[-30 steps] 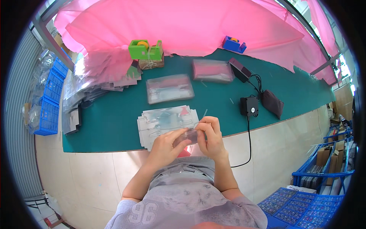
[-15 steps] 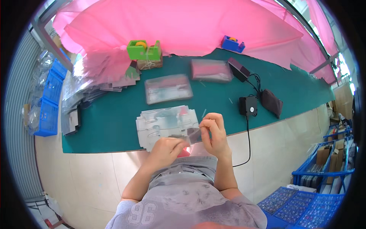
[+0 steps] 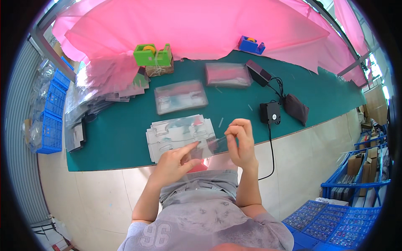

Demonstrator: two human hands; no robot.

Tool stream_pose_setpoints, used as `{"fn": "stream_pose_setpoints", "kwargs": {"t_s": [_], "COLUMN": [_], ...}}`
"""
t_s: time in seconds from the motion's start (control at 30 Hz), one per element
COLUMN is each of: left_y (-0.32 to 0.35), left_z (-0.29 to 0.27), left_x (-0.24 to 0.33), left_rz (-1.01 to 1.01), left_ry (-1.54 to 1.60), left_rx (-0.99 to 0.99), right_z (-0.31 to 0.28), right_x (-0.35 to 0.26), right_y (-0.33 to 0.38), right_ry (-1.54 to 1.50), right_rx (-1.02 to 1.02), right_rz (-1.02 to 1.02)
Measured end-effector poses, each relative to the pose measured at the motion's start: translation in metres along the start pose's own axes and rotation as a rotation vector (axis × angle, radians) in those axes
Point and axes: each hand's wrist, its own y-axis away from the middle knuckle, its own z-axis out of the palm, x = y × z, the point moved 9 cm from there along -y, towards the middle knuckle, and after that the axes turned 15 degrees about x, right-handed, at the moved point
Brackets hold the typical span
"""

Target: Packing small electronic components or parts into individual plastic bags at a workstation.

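Close to the table's front edge, my right hand (image 3: pixel 243 144) pinches the corner of a small clear plastic piece (image 3: pixel 211 147) between thumb and fingertips. My left hand (image 3: pixel 173 165) has its index finger stretched out and its thumb apart, both by the left side of that clear piece. Beneath and beyond lies a stack of flat, clear-and-white plastic sheets (image 3: pixel 157 140) with notched edges and cut-outs. The clear piece overlaps the stack's right front corner. Its exact outline is hard to make out.
Two more plastic stacks, one pale (image 3: pixel 181 97) and one pinkish (image 3: pixel 228 75), lie farther back. Green (image 3: pixel 144 55) and blue (image 3: pixel 251 45) tape dispensers stand behind. Loose sheets (image 3: pixel 104 83) heap at left. A black box (image 3: pixel 270 113) trails a cable at right.
My left hand has opened, its index finger stretching forward and thumb spreading. My right hand has risen slightly and turned, still pinching the clear piece. The view has shifted slightly.
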Motion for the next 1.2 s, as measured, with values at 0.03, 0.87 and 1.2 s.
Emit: {"fn": "stream_pose_setpoints", "kwargs": {"t_s": [0.03,0.87,1.2], "left_y": [0.001,0.003,-0.027], "left_z": [-0.001,-0.01,-0.1], "left_x": [-0.003,0.003,0.019], "left_rz": [-0.002,0.327,0.302], "left_ry": [-0.002,0.182,0.15], "left_rx": [0.003,-0.118,0.323], "right_z": [-0.001,-0.013,0.014], "right_x": [0.001,0.017,0.024], "right_y": [-0.001,-0.006,-0.04], "right_ry": [-0.042,-0.164,-0.42], "right_rx": [-0.002,0.087,-0.222], "right_rz": [0.034,0.166,0.343]}}
